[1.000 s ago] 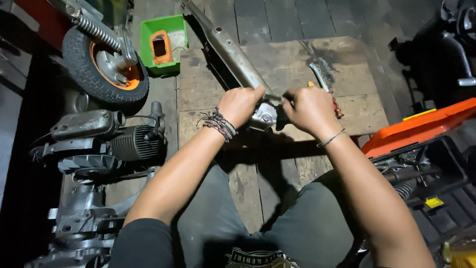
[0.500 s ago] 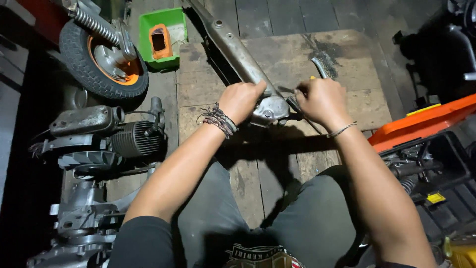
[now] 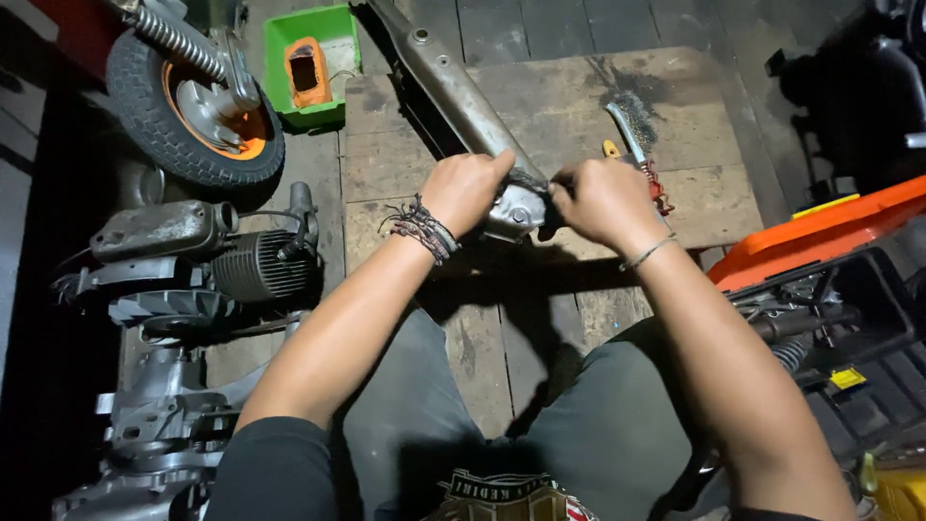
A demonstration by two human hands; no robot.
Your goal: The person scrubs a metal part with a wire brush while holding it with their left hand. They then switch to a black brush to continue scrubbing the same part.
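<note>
Boards (image 3: 579, 106) of worn wood make up the floor platform where the person sits, legs stretched out over them. Left of the platform lies an engine (image 3: 193, 270) with cooling fins, and above it a wheel (image 3: 193, 116) with an orange hub. On the right an orange panel (image 3: 820, 241) juts in over dark machine parts. A long metal arm (image 3: 453, 92) runs slantwise from the top of the view down to the middle of the boards, its rounded lower end (image 3: 516, 207) between the two hands. A green tray (image 3: 313, 63) holding an orange part sits near the wheel. The left hand (image 3: 468, 188) is closed over the arm just above that end, a grip clamped on the metal. The right hand (image 3: 598, 198) is fisted against the end from the other side; whatever it pinches is hidden. A wire brush (image 3: 627, 121) lies just behind the right hand.
</note>
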